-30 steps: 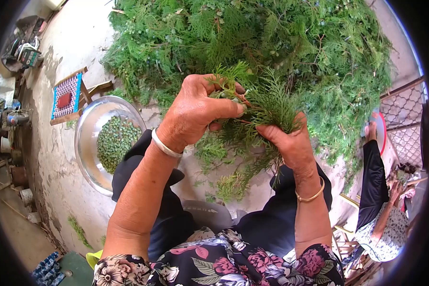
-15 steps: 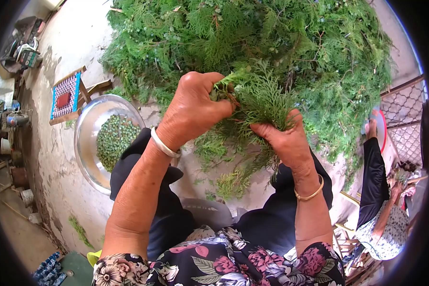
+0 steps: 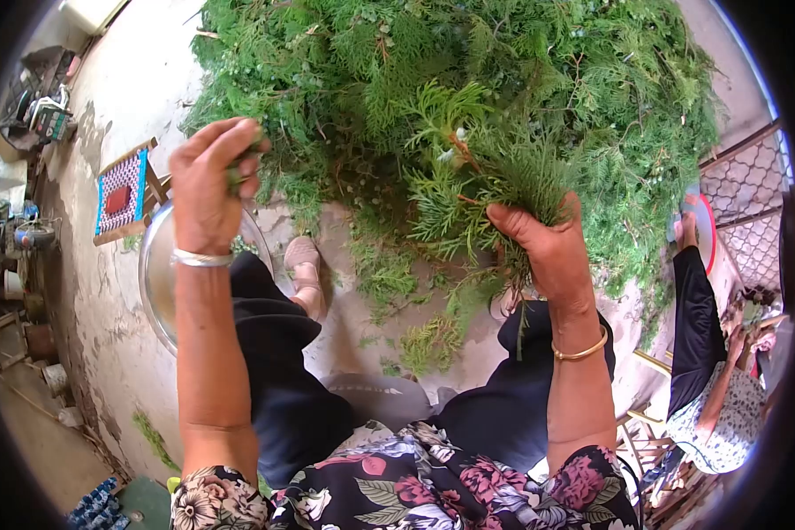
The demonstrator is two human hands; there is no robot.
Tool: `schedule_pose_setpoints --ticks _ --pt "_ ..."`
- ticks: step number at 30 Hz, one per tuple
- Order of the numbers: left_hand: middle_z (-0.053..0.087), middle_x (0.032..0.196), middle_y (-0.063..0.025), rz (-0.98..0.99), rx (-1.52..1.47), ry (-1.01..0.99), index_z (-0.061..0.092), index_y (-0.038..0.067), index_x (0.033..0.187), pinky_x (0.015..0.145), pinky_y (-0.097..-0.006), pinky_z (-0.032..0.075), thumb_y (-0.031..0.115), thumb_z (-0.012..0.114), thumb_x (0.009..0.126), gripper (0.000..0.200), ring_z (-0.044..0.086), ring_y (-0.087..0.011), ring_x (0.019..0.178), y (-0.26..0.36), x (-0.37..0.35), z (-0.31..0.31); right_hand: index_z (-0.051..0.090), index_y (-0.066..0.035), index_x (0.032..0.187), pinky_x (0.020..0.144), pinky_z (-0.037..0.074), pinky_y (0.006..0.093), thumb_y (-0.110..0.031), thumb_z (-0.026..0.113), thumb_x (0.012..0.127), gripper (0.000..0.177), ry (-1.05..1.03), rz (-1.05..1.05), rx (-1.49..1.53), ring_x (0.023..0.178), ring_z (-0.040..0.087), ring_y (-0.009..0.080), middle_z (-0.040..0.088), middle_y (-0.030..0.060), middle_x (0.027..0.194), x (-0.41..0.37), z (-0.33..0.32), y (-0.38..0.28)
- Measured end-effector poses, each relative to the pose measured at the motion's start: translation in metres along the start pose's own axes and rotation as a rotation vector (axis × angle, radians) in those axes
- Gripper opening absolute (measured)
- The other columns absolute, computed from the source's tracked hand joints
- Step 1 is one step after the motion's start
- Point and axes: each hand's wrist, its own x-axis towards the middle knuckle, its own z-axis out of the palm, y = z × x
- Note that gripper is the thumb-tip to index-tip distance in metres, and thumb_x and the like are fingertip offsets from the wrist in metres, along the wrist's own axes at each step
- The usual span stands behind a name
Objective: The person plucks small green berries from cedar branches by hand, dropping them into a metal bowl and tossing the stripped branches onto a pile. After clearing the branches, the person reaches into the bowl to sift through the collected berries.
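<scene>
My left hand (image 3: 210, 185) is raised above the metal basin, its fingers curled round a few small green cones (image 3: 236, 175) that show partly between them. In my right hand (image 3: 548, 252), thumb and fingers grip a bunch of evergreen sprigs (image 3: 526, 181), the leafy fronds fanning up and to the left and the stems hanging below. A large heap of cut evergreen branches (image 3: 344, 53) lies on the ground ahead. The shiny metal basin (image 3: 157, 283) stands by my left leg; my forearm and hand hide most of what it holds.
A small woven stool (image 3: 121, 196) stands beyond the basin. Loose sprigs (image 3: 433, 343) lie on the concrete between my feet. At the right, another person (image 3: 715, 415) sits near a metal lattice (image 3: 751, 203). Assorted items line the left wall.
My left hand has moved left, away from the sprigs and over the basin, carrying green cones. My right hand still holds the bunch, slightly further right.
</scene>
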Motion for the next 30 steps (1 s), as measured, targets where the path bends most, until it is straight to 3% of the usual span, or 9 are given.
schedule_pose_setpoints --ticks 5,8,9,11,12,15,19,23,30 --pt "0.061 0.070 -0.0070 0.046 0.220 0.235 0.062 -0.005 0.093 0.044 -0.0182 0.037 0.013 0.065 0.082 0.021 0.049 -0.0064 0.053 0.009 -0.015 -0.090 0.065 0.000 0.096 0.074 0.048 0.0263 -0.007 0.070 0.077 0.020 -0.067 0.104 0.217 0.078 0.060 0.0121 0.068 0.0057 0.090 -0.002 0.003 0.003" --pt "0.064 0.077 -0.0133 0.009 0.914 0.309 0.060 -0.008 0.096 0.057 -0.0297 0.048 0.019 0.073 0.070 0.040 0.060 -0.0204 0.062 -0.008 -0.018 -0.177 0.064 -0.001 0.098 0.074 0.048 0.0260 -0.006 0.071 0.076 0.023 -0.102 0.154 0.236 0.079 0.060 0.0118 0.068 0.0055 0.091 -0.005 0.005 0.002" --pt "0.064 0.077 -0.0133 0.015 0.913 0.315 0.060 -0.008 0.096 0.057 -0.0297 0.048 0.019 0.073 0.070 0.040 0.060 -0.0204 0.062 -0.014 -0.023 -0.193 0.064 -0.001 0.098 0.074 0.048 0.0260 -0.006 0.071 0.076 0.023 -0.105 0.146 0.238 0.079 0.060 0.0118 0.068 0.0055 0.091 -0.005 0.006 0.001" --pt "0.064 0.090 -0.0238 0.253 1.659 0.420 0.059 -0.009 0.101 0.072 -0.0391 0.049 0.019 0.072 0.067 0.046 0.062 -0.0346 0.078 -0.012 -0.037 -0.194 0.064 -0.001 0.100 0.074 0.048 0.0258 -0.006 0.071 0.075 0.026 -0.128 0.167 0.285 0.080 0.060 0.0114 0.067 0.0045 0.092 -0.006 0.008 -0.001" --pt "0.060 0.099 -0.0303 0.161 1.647 0.463 0.059 -0.008 0.105 0.084 -0.0435 0.045 0.018 0.070 0.067 0.047 0.058 -0.0418 0.093 -0.010 -0.043 -0.191 0.064 -0.001 0.100 0.074 0.048 0.0258 -0.006 0.071 0.075 0.026 -0.131 0.162 0.284 0.080 0.060 0.0114 0.067 0.0045 0.092 -0.006 0.008 -0.002" --pt "0.063 0.094 -0.0251 0.289 1.501 0.495 0.060 -0.008 0.103 0.078 -0.0382 0.048 0.017 0.071 0.069 0.043 0.063 -0.0333 0.085 -0.012 -0.042 -0.189 0.064 -0.002 0.101 0.074 0.048 0.0256 -0.004 0.071 0.075 0.028 -0.178 0.188 0.338 0.081 0.059 0.0108 0.067 0.0038 0.092 -0.006 0.009 -0.003" --pt "0.064 0.082 -0.0080 0.153 0.631 0.048 0.063 -0.005 0.100 0.064 -0.0242 0.048 0.007 0.064 0.077 0.026 0.059 -0.0109 0.072 0.023 -0.051 -0.060 0.064 -0.001 0.102 0.074 0.048 0.0253 -0.001 0.069 0.074 0.028 -0.277 0.170 0.372 0.080 0.059 0.0105 0.067 0.0033 0.091 -0.005 0.010 -0.001" --pt "0.064 0.076 -0.0049 0.278 0.453 -0.406 0.065 -0.006 0.097 0.059 -0.0222 0.047 0.004 0.061 0.081 0.019 0.057 -0.0085 0.064 0.031 -0.052 0.029 0.065 -0.001 0.100 0.073 0.048 0.0249 -0.001 0.070 0.073 0.027 -0.300 0.185 0.350 0.078 0.059 0.0101 0.067 0.0034 0.091 0.001 0.014 -0.007" --pt "0.064 0.076 -0.0035 0.110 0.153 -0.588 0.066 -0.004 0.093 0.056 -0.0205 0.043 0.003 0.058 0.082 0.015 0.054 -0.0064 0.062 -0.004 -0.033 0.055 0.065 0.001 0.098 0.072 0.047 0.0251 -0.003 0.072 0.072 0.027 -0.319 0.176 0.121 0.078 0.058 0.0090 0.068 0.0042 0.090 0.007 0.018 -0.005"
